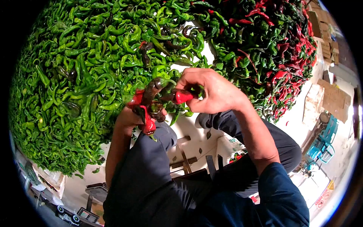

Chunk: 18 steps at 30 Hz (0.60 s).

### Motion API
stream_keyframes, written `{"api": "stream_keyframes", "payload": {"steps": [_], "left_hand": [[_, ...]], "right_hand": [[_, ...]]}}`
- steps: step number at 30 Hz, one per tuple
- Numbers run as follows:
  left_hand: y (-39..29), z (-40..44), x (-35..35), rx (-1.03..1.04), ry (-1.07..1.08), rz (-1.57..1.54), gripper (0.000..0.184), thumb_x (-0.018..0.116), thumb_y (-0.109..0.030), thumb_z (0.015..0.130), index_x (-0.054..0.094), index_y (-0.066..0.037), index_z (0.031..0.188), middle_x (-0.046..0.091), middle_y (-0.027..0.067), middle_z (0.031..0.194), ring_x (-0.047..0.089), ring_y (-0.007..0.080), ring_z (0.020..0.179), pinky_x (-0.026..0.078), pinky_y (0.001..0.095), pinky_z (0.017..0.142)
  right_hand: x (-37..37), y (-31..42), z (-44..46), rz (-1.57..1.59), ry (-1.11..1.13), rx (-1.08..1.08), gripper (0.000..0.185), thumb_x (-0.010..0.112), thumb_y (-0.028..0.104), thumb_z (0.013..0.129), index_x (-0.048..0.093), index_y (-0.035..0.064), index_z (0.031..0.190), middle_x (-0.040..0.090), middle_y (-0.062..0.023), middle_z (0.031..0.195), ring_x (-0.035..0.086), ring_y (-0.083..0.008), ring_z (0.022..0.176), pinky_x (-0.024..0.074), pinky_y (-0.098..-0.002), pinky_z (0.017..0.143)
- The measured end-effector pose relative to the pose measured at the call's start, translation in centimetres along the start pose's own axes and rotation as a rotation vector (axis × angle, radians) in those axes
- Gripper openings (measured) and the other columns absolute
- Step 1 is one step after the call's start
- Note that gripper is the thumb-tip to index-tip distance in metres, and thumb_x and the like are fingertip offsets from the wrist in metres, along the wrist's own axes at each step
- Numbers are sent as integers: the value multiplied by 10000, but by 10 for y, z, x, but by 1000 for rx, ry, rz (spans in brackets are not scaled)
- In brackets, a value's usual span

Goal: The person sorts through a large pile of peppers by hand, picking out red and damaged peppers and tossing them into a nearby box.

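Observation:
My left hand (129,116) is closed around a bunch of red and dark brown-green chili peppers (149,123), which hide most of its fingers. One dark pepper (153,89) in the bunch points up with its green stem showing. Just to the right, my right hand (217,90) pinches a red pepper (182,96) between thumb and fingers, its tip close to the bunch. A large heap of green peppers (87,72) spreads beyond and left of my hands. Mixed dark green and red peppers (261,49) form a second heap at the right.
A pale strip of surface (207,53) shows between the heaps. Below my hands are my knees in dark trousers (151,166). Between my legs stands a white container (228,147) with some red peppers inside. At the right are a turquoise chair-like object (319,151) and cardboard boxes (332,100).

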<state>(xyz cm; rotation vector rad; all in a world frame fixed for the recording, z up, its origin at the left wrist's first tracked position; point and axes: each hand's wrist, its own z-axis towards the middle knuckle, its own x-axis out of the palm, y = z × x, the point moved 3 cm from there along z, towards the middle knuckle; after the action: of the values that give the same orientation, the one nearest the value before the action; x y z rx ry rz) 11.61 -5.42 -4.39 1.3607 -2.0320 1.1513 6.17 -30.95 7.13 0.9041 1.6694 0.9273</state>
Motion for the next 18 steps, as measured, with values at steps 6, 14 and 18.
{"api": "stream_keyframes", "payload": {"steps": [6, 14, 18], "left_hand": [[44, 3, -14, -31, -93, -379, 1015, 927, -387, 581, 461, -75, 1426, 668, 139, 1187, 700, 283, 974, 565, 412, 876], [63, -27, -62, 398, -12, -408, 978, 853, -434, 679, 385, -70, 1457, 578, 171, 1305, 618, 322, 1142, 561, 431, 919], [60, -49, -54, 468, -58, -383, 991, 815, -450, 720, 325, -68, 1492, 534, 225, 1343, 623, 327, 1115, 578, 412, 838]], "right_hand": [[65, -28, 4, 369, -134, 208, 302, 670, 67, 717, 634, -5, 1008, 633, -43, 920, 565, -104, 802, 489, -268, 740], [147, 2, 13, 54, -487, -27, 386, 651, 39, 762, 576, 13, 1139, 597, -153, 957, 576, -379, 943, 493, -428, 834], [168, 7, 8, 131, -454, 5, 362, 651, 87, 889, 508, -36, 1199, 631, -165, 967, 621, -358, 899, 512, -427, 813]]}}
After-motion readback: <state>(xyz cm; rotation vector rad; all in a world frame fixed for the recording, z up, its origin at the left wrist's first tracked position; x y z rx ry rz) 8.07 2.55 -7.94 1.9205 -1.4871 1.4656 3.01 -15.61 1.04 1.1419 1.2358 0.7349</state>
